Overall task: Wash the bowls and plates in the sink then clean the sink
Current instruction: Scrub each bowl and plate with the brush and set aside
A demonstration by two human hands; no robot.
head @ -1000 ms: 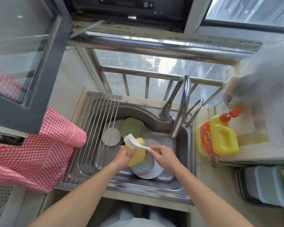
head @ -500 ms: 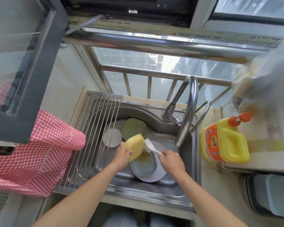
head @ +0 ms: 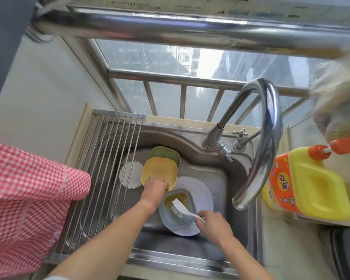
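In the steel sink [head: 206,164], the left hand [head: 154,190] pinches the near rim of a square yellow plastic bowl [head: 159,171], resting it on a green bowl [head: 166,154], apparently to set it aside. The right hand [head: 213,223] grips a white dish brush [head: 182,210], bristles down inside a grey-blue bowl [head: 176,211] on a white round plate [head: 198,197], ready to scrub its yellowish residue.

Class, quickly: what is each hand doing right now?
Left hand: holds the yellow bowl by its rim.
Right hand: grips the white brush.
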